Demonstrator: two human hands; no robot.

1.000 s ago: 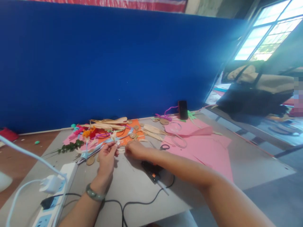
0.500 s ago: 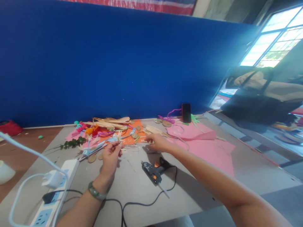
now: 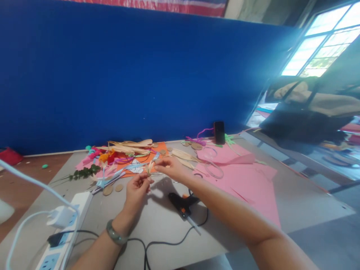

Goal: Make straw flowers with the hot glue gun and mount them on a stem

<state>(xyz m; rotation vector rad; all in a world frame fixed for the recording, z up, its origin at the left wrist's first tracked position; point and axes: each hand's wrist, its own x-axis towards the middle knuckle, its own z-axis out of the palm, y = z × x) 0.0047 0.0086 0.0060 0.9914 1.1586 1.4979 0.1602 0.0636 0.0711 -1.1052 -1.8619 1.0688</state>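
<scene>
My left hand (image 3: pixel 138 187) pinches a small pale, petal-like piece (image 3: pixel 150 167) that looks like strips of dried husk, held upright above the table. Close on its right side is my right hand (image 3: pixel 170 167), fingers pressed together; whatever they grip is too small to make out. Below the right forearm lies a black glue gun (image 3: pixel 181 204), a glue stick poking out of its rear end. Behind the hands, pale husk strips (image 3: pixel 184 155) lie on the table beside an orange sheet (image 3: pixel 161 148). Round wooden slices (image 3: pixel 107 190) rest left of my left hand.
A white power strip (image 3: pixel 81 202) with plugs stands at the left, its cables crossing the table (image 3: pixel 157 232). Pink sheets (image 3: pixel 253 187) cover the right side. A phone (image 3: pixel 219 132) leans against the blue panel (image 3: pixel 140 75). A green leafy sprig (image 3: pixel 84 172) lies left.
My right hand has moved left from the husk strips to the pale piece in my left hand. The left hand has shifted slightly right, still pinching the piece.
</scene>
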